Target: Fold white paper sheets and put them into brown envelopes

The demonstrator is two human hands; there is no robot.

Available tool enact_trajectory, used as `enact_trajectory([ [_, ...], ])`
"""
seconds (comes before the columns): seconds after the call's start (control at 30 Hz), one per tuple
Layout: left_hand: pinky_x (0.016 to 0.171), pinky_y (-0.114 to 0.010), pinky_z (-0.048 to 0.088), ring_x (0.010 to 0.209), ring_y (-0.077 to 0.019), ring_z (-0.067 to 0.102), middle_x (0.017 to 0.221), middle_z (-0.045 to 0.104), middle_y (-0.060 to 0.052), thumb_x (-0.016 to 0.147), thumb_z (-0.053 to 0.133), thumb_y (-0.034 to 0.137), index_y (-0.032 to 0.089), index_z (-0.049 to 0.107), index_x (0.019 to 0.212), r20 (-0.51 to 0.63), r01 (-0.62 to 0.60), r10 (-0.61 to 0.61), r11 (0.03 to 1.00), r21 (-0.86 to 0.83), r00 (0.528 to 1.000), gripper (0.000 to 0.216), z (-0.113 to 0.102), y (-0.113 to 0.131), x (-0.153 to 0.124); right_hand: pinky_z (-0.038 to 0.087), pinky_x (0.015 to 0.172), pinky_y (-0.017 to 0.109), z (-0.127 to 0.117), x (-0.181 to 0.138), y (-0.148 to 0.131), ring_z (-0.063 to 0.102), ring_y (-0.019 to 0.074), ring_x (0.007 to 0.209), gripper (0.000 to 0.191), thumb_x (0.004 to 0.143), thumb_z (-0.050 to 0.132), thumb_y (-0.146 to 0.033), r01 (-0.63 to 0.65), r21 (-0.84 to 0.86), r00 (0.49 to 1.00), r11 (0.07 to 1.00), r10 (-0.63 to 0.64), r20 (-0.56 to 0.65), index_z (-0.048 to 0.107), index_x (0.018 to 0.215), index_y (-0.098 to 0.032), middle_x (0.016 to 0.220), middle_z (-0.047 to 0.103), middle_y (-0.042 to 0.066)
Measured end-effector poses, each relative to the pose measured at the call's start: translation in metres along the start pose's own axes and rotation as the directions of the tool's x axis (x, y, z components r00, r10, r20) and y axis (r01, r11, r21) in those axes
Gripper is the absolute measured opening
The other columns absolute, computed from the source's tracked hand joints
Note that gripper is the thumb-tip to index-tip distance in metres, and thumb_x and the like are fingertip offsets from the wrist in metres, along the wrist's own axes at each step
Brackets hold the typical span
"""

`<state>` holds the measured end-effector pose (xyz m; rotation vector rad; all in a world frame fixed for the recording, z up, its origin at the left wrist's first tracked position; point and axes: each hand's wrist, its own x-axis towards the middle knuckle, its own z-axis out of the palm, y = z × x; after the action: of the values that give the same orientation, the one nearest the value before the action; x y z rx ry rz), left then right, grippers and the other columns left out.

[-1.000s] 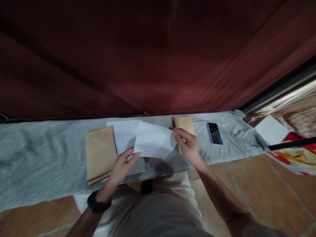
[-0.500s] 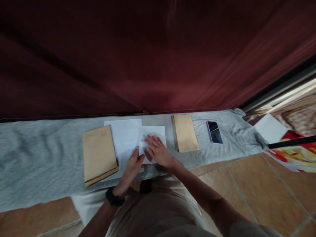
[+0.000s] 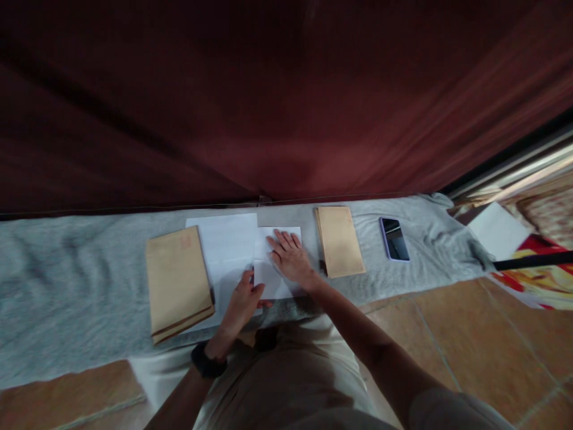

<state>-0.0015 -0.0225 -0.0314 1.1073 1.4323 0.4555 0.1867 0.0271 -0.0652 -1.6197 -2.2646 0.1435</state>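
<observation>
A folded sheet of white paper (image 3: 268,276) lies in front of me, its left part overlapping a larger stack of white paper (image 3: 224,239). At its lower left corner my left hand (image 3: 244,301), with a dark watch on the wrist, pinches the edge between thumb and fingers. My right hand (image 3: 290,257) rests flat on the folded sheet, fingers spread and palm down. A pile of brown envelopes (image 3: 179,280) partly covers the left side of the white stack. To the right of my right hand lies a smaller pile of brown envelopes (image 3: 342,242).
A phone in a purple case (image 3: 394,239) lies farther right on the grey cloth (image 3: 89,269). Dark red curtain (image 3: 286,119) hangs along the far edge. At the right are a white box (image 3: 499,232), a black bar (image 3: 532,261) and tiled floor (image 3: 447,334).
My right hand has slid slightly right across the folded sheet, flattening out with its fingers spread. My left hand stays at the sheet's lower left corner.
</observation>
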Motion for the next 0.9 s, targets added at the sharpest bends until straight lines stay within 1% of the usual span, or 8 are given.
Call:
enact_trajectory([
  [0.23, 0.05, -0.025, 0.057, 0.058, -0.0186, 0.074, 0.098, 0.073, -0.006, 0.091, 0.055, 0.029, 0.02, 0.042, 0.124, 0.014, 0.014, -0.015, 1.0, 0.016, 1.0, 0.036, -0.001, 0.002, -0.004, 0.02, 0.126, 0.061, 0.0, 0.028, 0.036, 0.035, 0.0301, 0.152, 0.05, 0.108, 0.039, -0.036, -0.106, -0.014, 0.994, 0.994, 0.106, -0.008, 0.042, 0.156, -0.023, 0.165, 0.036, 0.01],
  [0.37, 0.05, -0.025, 0.057, 0.055, -0.0172, 0.073, 0.1, 0.073, -0.007, 0.091, 0.055, 0.027, 0.02, 0.042, 0.123, -0.004, 0.028, -0.028, 1.0, 0.004, 1.0, 0.036, 0.0, 0.003, -0.003, 0.021, 0.126, 0.06, -0.009, 0.037, 0.04, 0.033, 0.0321, 0.153, 0.052, 0.108, 0.037, -0.033, -0.211, -0.028, 0.977, 0.977, 0.211, -0.024, 0.042, 0.155, -0.014, 0.165, 0.035, 0.015],
  [0.47, 0.048, -0.025, 0.056, 0.053, -0.0166, 0.072, 0.099, 0.072, -0.006, 0.09, 0.055, 0.025, 0.02, 0.041, 0.123, -0.005, 0.03, -0.03, 0.999, -0.019, 1.0, 0.036, 0.001, 0.003, -0.001, 0.021, 0.127, 0.057, -0.016, 0.019, 0.021, 0.029, 0.0327, 0.155, 0.055, 0.108, 0.035, -0.033, -0.24, -0.017, 0.97, 0.971, 0.24, -0.041, 0.038, 0.157, -0.009, 0.166, 0.032, 0.016],
  [0.63, 0.05, -0.029, 0.057, 0.052, -0.0185, 0.071, 0.091, 0.072, -0.004, 0.09, 0.055, 0.03, 0.019, 0.04, 0.126, 0.015, -0.008, 0.009, 0.998, -0.058, 1.0, 0.041, 0.0, 0.002, -0.002, 0.023, 0.127, 0.056, -0.02, -0.054, -0.021, 0.028, 0.0294, 0.155, 0.052, 0.106, 0.045, -0.037, -0.02, 0.05, 0.999, 0.999, 0.017, 0.048, 0.042, 0.156, -0.025, 0.167, 0.032, 0.006],
  [0.7, 0.052, -0.03, 0.057, 0.052, -0.0198, 0.071, 0.085, 0.073, -0.003, 0.091, 0.055, 0.031, 0.018, 0.043, 0.127, 0.017, -0.025, 0.024, 0.999, 0.046, 1.0, 0.041, -0.003, 0.004, -0.008, 0.024, 0.126, 0.058, -0.021, -0.075, -0.027, 0.032, 0.0306, 0.153, 0.053, 0.105, 0.05, -0.038, -0.026, 0.046, 0.999, 0.999, 0.024, 0.047, 0.042, 0.155, -0.025, 0.166, 0.035, 0.008],
  [0.77, 0.058, -0.032, 0.058, 0.056, -0.022, 0.072, 0.076, 0.073, -0.003, 0.093, 0.054, 0.032, 0.017, 0.05, 0.124, -0.044, -0.075, 0.093, 0.946, 0.317, 0.995, 0.035, -0.006, 0.007, -0.016, 0.026, 0.126, 0.058, -0.022, -0.085, -0.027, 0.035, 0.0309, 0.152, 0.055, 0.104, 0.052, -0.038, -0.032, 0.036, 0.998, 0.999, 0.03, 0.046, 0.041, 0.156, -0.024, 0.164, 0.038, 0.009],
  [0.83, 0.069, -0.037, 0.059, 0.066, -0.0254, 0.075, 0.076, 0.074, -0.007, 0.097, 0.051, 0.034, 0.017, 0.06, 0.117, -0.151, -0.123, 0.275, 0.768, 0.628, 0.949, 0.028, -0.007, 0.011, -0.023, 0.026, 0.125, 0.057, -0.024, -0.086, -0.025, 0.036, 0.0306, 0.151, 0.055, 0.105, 0.051, -0.039, -0.03, 0.018, 0.998, 0.999, 0.029, 0.054, 0.04, 0.157, -0.023, 0.164, 0.038, 0.01],
  [0.9, 0.084, -0.043, 0.058, 0.087, -0.0294, 0.076, 0.093, 0.077, -0.014, 0.101, 0.044, 0.036, 0.016, 0.065, 0.117, -0.171, -0.171, 0.507, 0.559, 0.812, 0.845, 0.034, -0.004, 0.015, -0.025, 0.025, 0.125, 0.056, -0.026, -0.084, -0.025, 0.036, 0.0301, 0.151, 0.055, 0.106, 0.047, -0.04, -0.032, -0.007, 0.997, 0.999, 0.033, 0.071, 0.038, 0.158, -0.022, 0.164, 0.037, 0.01],
])
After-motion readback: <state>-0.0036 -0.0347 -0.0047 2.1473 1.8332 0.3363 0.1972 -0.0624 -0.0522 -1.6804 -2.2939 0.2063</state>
